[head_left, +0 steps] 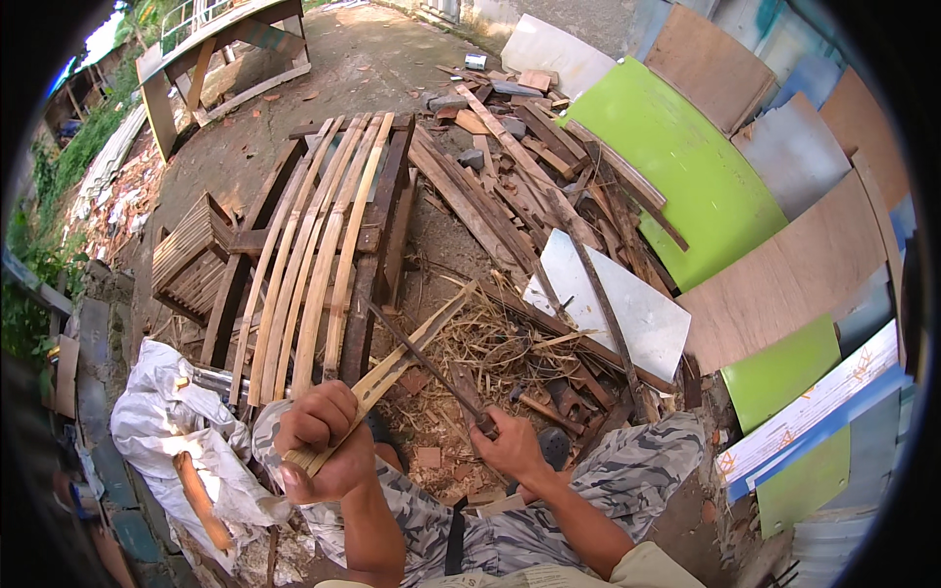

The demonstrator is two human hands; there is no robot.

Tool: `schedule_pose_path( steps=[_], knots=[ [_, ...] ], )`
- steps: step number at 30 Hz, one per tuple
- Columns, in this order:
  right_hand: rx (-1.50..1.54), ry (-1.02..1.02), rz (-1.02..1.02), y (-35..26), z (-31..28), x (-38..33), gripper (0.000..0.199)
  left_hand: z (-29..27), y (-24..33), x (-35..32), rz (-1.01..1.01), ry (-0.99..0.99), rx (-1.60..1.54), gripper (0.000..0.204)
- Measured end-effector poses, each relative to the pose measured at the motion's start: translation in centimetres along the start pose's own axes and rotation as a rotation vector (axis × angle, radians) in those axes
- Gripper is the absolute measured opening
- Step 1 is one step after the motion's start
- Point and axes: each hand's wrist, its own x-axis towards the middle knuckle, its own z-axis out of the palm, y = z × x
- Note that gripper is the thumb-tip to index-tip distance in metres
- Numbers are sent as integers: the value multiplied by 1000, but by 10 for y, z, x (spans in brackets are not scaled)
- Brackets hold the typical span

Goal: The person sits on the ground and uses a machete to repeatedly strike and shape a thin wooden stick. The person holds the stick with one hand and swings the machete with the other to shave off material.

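Observation:
My left hand (328, 431) is closed around the lower end of a pale bamboo strip (400, 363), which slants up and away to the right. A long dark gap runs along part of the strip. In my closed right hand (510, 446) is the handle of a long, narrow, dark-bladed knife (423, 361). Its blade points away to the left and crosses the strip in view; whether the two touch I cannot tell. Beneath them lie bamboo shavings (500, 343) on the ground.
Several long pale slats (312, 245) lie on a dark wooden frame (384, 225) ahead. A slatted crate (193, 260) stands left of it, a white sack (186, 412) nearer. Scrap timber (549, 147), a hammer (549, 412) and a green panel (676, 167) are on the right.

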Motion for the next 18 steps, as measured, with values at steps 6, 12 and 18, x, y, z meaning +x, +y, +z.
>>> schedule_pose_path(
  steps=[6, 12, 18],
  knots=[
    [-12, 20, -45, 12, 41, 14, 27, 1, 1, -5, 11, -35, -2, 55],
    [-95, 11, 67, 65, 52, 45, 28, 3, 0, -10, 32, -39, -18, 54],
    [15, -3, 106, 93, 55, 63, 29, 2, -4, -12, -1, -48, 0, 55]
  ],
)
